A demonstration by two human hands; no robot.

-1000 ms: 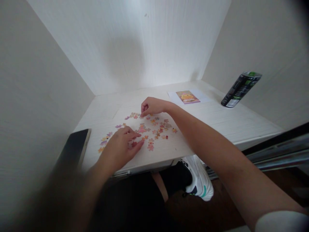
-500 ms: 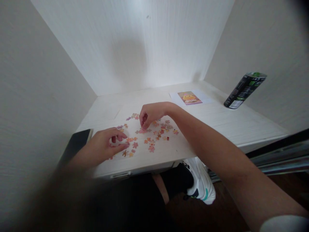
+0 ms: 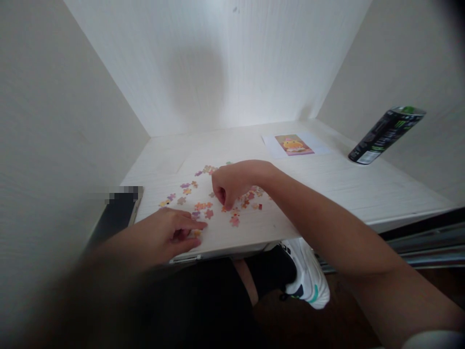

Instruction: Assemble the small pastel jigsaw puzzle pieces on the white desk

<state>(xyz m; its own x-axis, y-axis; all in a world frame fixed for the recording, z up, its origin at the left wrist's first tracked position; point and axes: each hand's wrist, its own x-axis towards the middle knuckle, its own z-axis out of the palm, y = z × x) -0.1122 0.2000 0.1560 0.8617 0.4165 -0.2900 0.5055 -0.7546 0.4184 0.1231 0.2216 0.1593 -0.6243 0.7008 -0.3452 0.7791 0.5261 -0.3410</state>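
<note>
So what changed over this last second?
The right hand drew back from the far pieces toward the near edge, fingertips now down on a piece mid-scatter. The left hand slid nearer too, onto the closest puzzle pieces. Whether either has a grip is unclear. Can, picture and phone stayed put.

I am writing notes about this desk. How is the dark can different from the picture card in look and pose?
The dark can is black with green marks and stands up from the desk; the picture card is orange and pink and lies flat. The can is round-bodied, the card thin and rectangular. Both sit toward the back right, away from both hands.
</note>
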